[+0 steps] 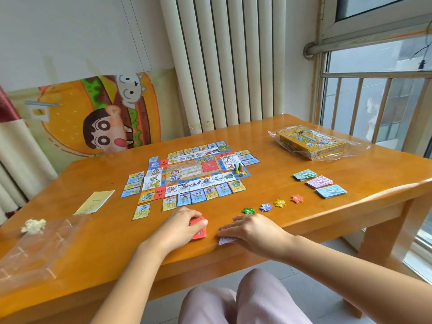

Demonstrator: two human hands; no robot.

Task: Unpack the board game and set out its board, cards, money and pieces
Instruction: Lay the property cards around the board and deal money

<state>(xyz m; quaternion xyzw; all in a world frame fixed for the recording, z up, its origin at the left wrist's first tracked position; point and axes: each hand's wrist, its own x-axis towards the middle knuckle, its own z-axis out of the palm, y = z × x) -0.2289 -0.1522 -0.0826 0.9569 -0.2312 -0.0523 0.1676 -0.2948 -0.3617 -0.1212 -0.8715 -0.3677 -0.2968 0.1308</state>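
In the head view, my left hand (pixel 184 224) is curled over the red deck (pixel 199 233), gripping it against the worktop (pixel 275 164) close to the near edge. My right hand (pixel 247 226) lies just beside it, fingers straight and pressed together, flat on a small white pile (pixel 225 240) that sits right at the worktop's lip. The board (pixel 194 170) lies beyond the left hand, ringed with cards, with the pawns (pixel 238 168) standing at its far-right corner. Four star tokens (pixel 272 205) run in a row just beyond the right hand. The three money stacks (pixel 319 182) lie farther out to its right, and the wrapped box (pixel 312 142) is well past those. I judge the set-out nearly done, with these two decks the last to tidy. To do it well, I would first draw the white pile inward with the flat fingers so nothing slips over the edge. Then I would square the red deck's sides with a light grip before lifting it. The red panel at the board's centre looks like its place. I would lower the deck there gently, keeping clear of the bordering cards.
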